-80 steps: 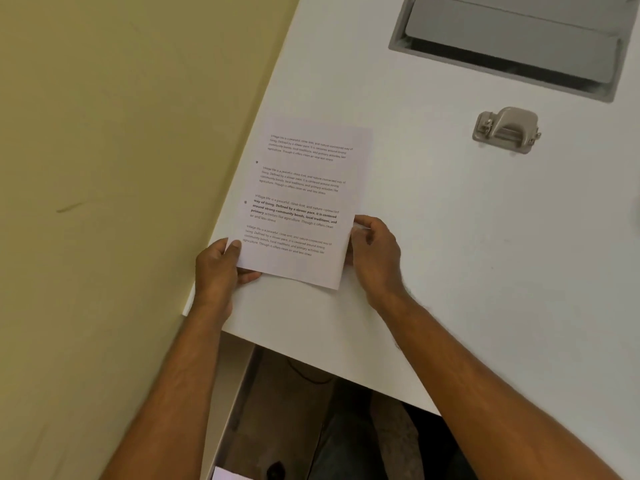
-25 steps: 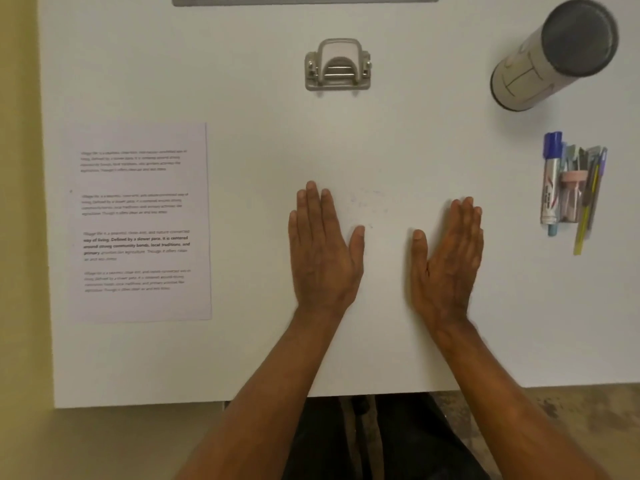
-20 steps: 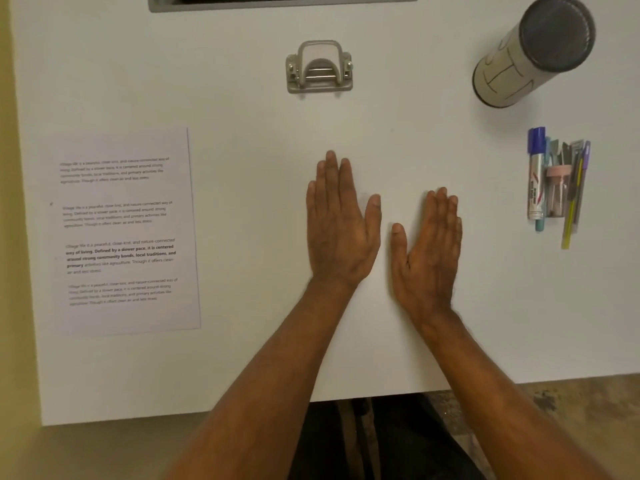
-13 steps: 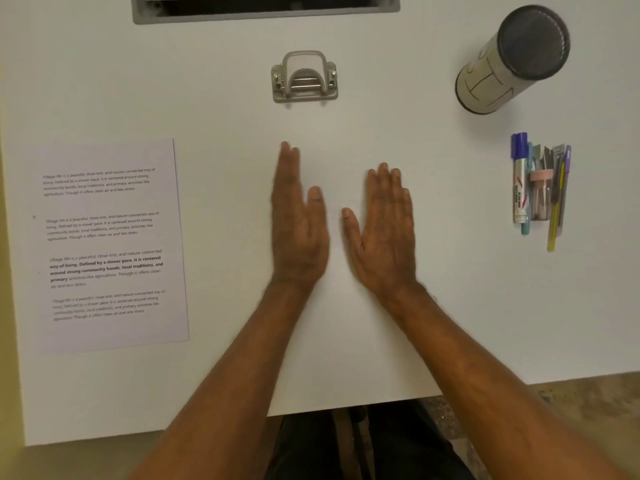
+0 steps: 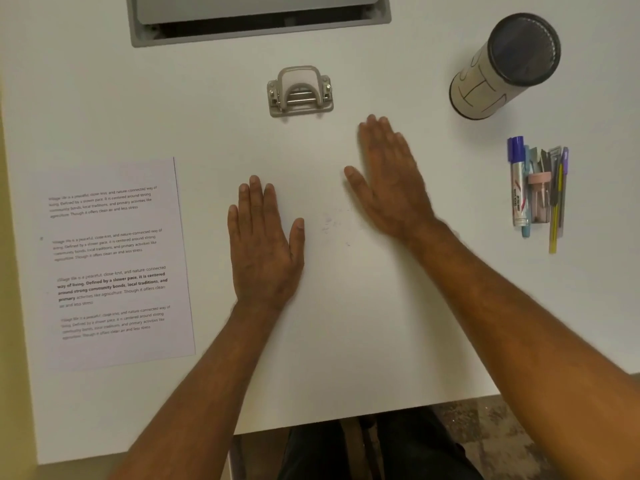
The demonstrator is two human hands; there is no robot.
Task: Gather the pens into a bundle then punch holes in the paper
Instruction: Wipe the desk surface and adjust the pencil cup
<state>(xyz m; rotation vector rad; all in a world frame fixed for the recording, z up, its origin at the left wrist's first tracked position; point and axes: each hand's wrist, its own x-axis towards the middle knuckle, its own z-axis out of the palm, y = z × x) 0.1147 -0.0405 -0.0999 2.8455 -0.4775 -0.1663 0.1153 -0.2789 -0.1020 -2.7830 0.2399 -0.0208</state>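
A printed sheet of paper (image 5: 117,265) lies flat at the left side of the white desk (image 5: 346,341). A grey hole punch (image 5: 300,91) stands at the middle back. A bundle of pens (image 5: 536,188) with a blue-capped marker lies at the right, held by a pink band. My left hand (image 5: 265,244) rests flat on the desk, fingers straight, empty. My right hand (image 5: 389,178) hovers flat and blurred just right of the punch's front, also empty, well left of the pens.
A tall cylindrical holder (image 5: 502,67) with a dark top stands at the back right, behind the pens. A grey cable hatch (image 5: 259,19) is set into the desk's far edge. The desk's front edge runs just below my forearms.
Earlier both hands held the paper at the desk's left corner; it now lies let go. In the last half second my right hand slid forward and right, my left hand drew back.
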